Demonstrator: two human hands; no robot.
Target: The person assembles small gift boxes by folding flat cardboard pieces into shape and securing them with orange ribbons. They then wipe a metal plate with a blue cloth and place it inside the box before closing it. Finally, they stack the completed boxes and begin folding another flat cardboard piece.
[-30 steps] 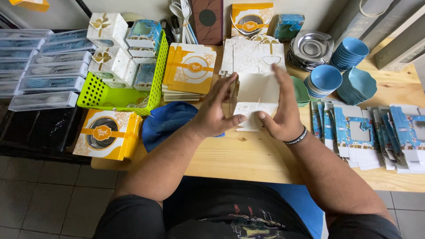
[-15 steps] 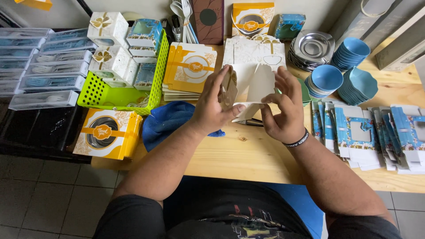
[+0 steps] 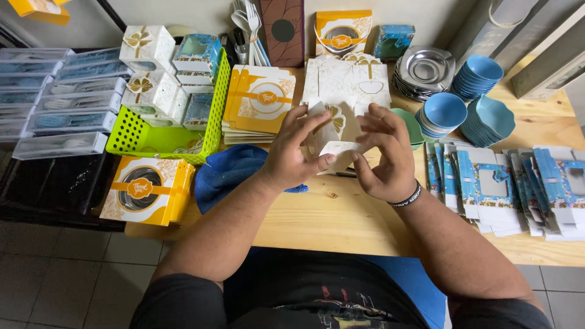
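My left hand (image 3: 292,152) and my right hand (image 3: 381,155) together hold a small white cardboard box blank (image 3: 334,137) with a gold bow print, half folded, above the wooden table (image 3: 341,213). The left thumb and fingers pinch its left flap; the right fingers curl round its right side and bottom edge. A black wristband sits on my right wrist. Just behind the hands lies a stack of flat white blanks (image 3: 347,79) of the same kind.
A green perforated basket (image 3: 164,137) of folded white and blue boxes stands at left, yellow flat boxes (image 3: 259,100) beside it, a yellow windowed box (image 3: 146,190) and blue cloth (image 3: 228,170) near the front. Blue bowls (image 3: 463,106), silver dishes and blue flat blanks (image 3: 512,189) lie right.
The white blank has gone from lying flat under my hands to being lifted and folded into a partly formed box between both hands.
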